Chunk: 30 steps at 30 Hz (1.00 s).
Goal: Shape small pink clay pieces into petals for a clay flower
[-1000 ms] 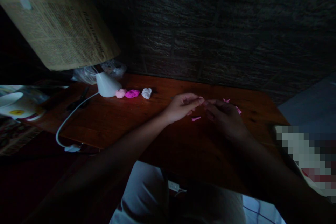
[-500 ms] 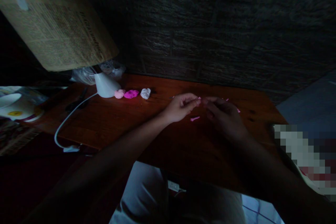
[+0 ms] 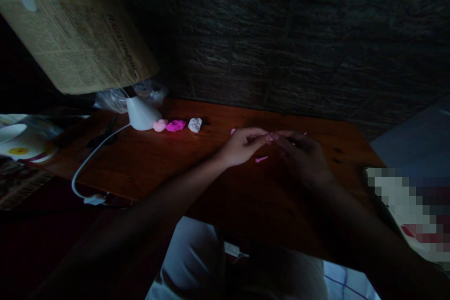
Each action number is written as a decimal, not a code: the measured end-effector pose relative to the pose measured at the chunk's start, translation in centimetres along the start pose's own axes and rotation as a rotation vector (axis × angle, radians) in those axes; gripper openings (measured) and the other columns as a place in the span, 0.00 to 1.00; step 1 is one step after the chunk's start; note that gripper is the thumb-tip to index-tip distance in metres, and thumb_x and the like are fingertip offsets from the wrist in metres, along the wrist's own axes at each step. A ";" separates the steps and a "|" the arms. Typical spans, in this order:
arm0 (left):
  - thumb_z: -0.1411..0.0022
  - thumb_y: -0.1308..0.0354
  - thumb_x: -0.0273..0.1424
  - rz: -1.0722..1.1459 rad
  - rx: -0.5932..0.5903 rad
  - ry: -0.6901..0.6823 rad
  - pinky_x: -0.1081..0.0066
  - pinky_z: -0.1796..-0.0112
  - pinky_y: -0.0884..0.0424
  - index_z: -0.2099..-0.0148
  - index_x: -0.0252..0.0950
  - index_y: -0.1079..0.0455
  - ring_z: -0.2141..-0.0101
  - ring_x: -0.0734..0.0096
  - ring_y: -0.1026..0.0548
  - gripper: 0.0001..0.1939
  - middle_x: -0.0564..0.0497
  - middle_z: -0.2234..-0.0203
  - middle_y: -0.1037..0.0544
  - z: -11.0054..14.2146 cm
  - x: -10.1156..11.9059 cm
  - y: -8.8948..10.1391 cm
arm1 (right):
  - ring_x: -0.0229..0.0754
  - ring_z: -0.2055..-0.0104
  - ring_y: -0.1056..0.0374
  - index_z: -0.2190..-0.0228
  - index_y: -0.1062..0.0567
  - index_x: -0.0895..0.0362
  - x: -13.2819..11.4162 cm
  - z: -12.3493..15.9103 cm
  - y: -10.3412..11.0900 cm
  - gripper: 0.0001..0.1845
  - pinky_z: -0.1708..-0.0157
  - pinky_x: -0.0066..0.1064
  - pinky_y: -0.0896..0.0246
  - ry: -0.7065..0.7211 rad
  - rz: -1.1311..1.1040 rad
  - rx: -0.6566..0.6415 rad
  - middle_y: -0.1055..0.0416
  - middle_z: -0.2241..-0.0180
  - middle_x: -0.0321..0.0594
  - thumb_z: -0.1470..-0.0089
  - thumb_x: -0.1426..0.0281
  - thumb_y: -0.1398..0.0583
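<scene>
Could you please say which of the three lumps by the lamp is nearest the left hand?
The white lump: it ends the row towards the left hand, while the magenta lump and pale pink lump lie farther.

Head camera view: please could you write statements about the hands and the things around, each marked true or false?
1. The white lump is right of the bright pink lump. True.
2. The cup stands at the right edge. False: the cup is at the left.
3. Of the lumps, the pale pink lump is nearest the lamp base. True.
4. The hands are far apart. False: the left hand is close to the right hand.
5. A thin pink piece lies on the table. True.
</scene>
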<state>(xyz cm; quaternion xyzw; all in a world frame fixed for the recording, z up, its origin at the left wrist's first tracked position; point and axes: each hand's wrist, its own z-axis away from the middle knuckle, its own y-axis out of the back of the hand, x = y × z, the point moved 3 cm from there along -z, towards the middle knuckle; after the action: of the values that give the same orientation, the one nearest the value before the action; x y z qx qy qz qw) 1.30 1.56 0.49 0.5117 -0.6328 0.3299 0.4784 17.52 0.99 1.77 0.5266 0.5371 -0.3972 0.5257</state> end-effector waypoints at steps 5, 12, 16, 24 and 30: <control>0.37 0.37 0.39 -0.017 0.035 -0.028 0.70 0.58 0.29 0.63 0.33 0.22 0.64 0.72 0.22 0.13 0.47 0.65 0.17 -0.1 -0.1 0.3 | 0.40 0.70 0.34 0.70 0.20 0.55 -0.1 0.0 0.0 0.20 0.71 0.31 0.40 0.060 0.067 -0.017 0.25 0.71 0.39 0.52 0.50 0.32; 0.36 0.38 0.37 -0.061 0.036 -0.043 0.69 0.56 0.28 0.61 0.34 0.22 0.62 0.71 0.21 0.10 0.47 0.63 0.17 -0.1 -0.1 0.2 | 0.38 0.74 0.39 0.66 0.20 0.55 0.4 -0.1 0.1 0.17 0.73 0.31 0.43 0.104 0.101 -0.042 0.28 0.73 0.37 0.46 0.53 0.34; 0.36 0.38 0.36 -0.044 0.030 -0.048 0.69 0.55 0.28 0.62 0.34 0.22 0.61 0.71 0.22 0.10 0.47 0.63 0.17 0.0 0.1 0.2 | 0.37 0.74 0.39 0.66 0.19 0.55 0.3 -0.1 0.1 0.19 0.74 0.31 0.42 0.075 0.068 -0.026 0.27 0.73 0.37 0.50 0.52 0.32; 0.36 0.39 0.33 -0.030 0.042 -0.035 0.72 0.60 0.30 0.63 0.33 0.24 0.66 0.75 0.24 0.08 0.49 0.68 0.19 -0.1 0.3 0.2 | 0.35 0.76 0.41 0.67 0.17 0.55 -0.4 0.1 -0.2 0.20 0.74 0.30 0.42 0.024 0.045 -0.014 0.33 0.78 0.33 0.51 0.51 0.32; 0.35 0.40 0.34 -0.046 0.052 -0.038 0.72 0.61 0.30 0.63 0.33 0.25 0.67 0.75 0.25 0.09 0.49 0.68 0.20 -0.2 0.2 0.3 | 0.35 0.77 0.43 0.67 0.18 0.55 -0.4 0.3 -0.4 0.21 0.76 0.29 0.46 -0.037 0.023 -0.060 0.34 0.79 0.33 0.52 0.50 0.32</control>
<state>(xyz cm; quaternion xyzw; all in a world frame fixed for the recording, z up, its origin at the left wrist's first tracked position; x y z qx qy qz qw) 1.01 1.73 0.78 0.5444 -0.6212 0.3255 0.4602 17.08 0.61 2.08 0.5094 0.5329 -0.3843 0.5557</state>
